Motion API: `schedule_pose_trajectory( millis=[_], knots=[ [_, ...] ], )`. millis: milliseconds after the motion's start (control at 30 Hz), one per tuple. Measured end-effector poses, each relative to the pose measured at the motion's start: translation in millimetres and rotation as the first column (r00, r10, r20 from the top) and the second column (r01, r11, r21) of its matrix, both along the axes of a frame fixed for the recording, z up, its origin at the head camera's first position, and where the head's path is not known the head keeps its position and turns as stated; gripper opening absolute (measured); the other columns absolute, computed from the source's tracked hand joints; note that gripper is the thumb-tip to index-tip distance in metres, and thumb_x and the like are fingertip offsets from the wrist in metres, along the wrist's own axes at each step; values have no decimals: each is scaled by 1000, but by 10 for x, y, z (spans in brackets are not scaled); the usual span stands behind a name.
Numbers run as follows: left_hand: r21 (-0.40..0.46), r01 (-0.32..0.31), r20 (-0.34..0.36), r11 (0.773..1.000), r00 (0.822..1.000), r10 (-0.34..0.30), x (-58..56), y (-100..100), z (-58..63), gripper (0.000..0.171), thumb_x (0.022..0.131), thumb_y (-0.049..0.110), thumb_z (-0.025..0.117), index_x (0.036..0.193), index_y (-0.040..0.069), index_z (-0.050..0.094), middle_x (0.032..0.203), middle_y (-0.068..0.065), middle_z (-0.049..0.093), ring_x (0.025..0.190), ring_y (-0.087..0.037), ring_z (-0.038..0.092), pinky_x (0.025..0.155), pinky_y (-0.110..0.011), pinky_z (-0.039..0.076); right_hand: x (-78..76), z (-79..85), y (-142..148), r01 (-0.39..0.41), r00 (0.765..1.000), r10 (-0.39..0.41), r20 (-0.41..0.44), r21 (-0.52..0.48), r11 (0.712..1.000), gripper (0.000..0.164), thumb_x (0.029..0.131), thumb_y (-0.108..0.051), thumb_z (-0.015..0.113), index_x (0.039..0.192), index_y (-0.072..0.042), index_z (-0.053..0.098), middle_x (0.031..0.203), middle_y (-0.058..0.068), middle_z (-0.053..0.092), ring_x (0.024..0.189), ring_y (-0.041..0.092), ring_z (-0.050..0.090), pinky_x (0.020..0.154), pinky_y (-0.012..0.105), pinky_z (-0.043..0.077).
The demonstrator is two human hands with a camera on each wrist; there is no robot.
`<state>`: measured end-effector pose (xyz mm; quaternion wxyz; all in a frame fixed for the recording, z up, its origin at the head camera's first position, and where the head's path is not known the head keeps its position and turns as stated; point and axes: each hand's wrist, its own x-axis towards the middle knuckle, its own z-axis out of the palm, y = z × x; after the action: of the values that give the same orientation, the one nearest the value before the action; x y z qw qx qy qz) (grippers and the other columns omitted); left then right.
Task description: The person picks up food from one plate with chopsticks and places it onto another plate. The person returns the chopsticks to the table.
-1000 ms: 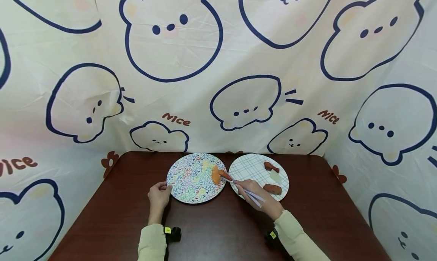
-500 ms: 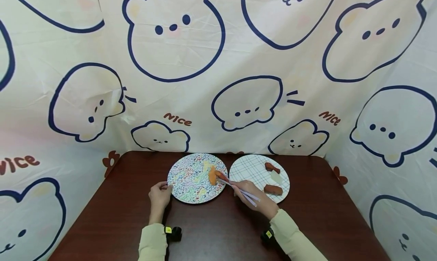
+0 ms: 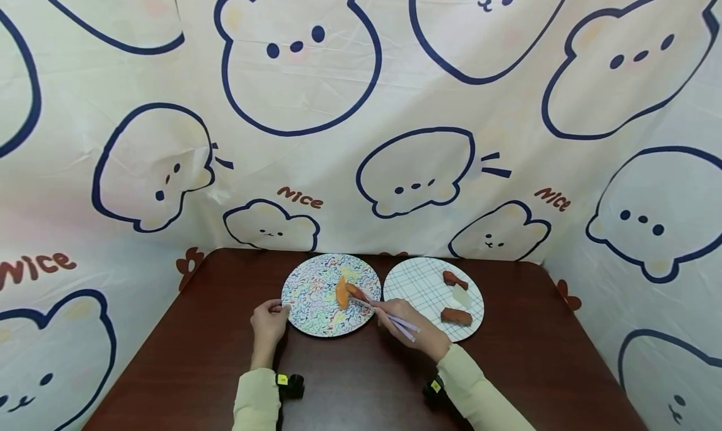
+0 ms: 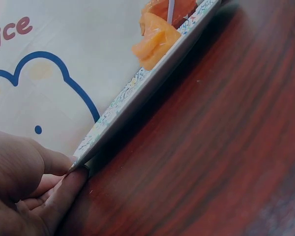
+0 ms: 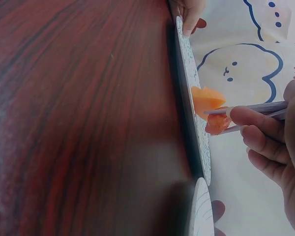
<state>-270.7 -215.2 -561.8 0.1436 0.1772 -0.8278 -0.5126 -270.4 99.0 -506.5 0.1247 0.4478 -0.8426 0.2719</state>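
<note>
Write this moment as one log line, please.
left hand pinches rim of multicoloured plate; right hand holds chopsticks around reddish piece; orange piece on that plate; brown pieces on grid plate

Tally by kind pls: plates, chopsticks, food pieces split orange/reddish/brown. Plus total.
Plates: 2 (speckled plate, gridded plate)
Chopsticks: 2
Orange piece: 1
Reddish piece, between the chopsticks: 1
Brown: 2 (drumstick-shaped piece, blocky piece)
Total: 8
Pale patch on the gridded plate not counted; can't tell print from piece.
</note>
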Motion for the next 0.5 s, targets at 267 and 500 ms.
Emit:
schedule_pose_trajectory(
  millis=[267, 500],
  knots=[
    [3, -9, 2, 1000, 1000, 9, -9, 4, 0, 33, 88, 19, 63, 112, -3, 62, 93, -17, 62, 79, -26, 60, 66, -39, 48, -43, 41, -51, 37, 999, -37, 20, 34, 999, 25, 96, -5, 47, 115, 0, 64, 69, 3, 64, 59, 3, 47, 58, 16, 44],
    [2, -18, 10, 1000, 1000, 18, -17, 3, -24, 32, 88, 21, 63, 111, -1, 63, 93, -16, 62, 80, -26, 60, 64, -36, 48, -59, -2, -59, 51, 999, -52, 14, 64, 997, 27, 97, -9, 47, 117, 0, 63, 70, 5, 63, 60, 5, 47, 59, 17, 44]
  ],
)
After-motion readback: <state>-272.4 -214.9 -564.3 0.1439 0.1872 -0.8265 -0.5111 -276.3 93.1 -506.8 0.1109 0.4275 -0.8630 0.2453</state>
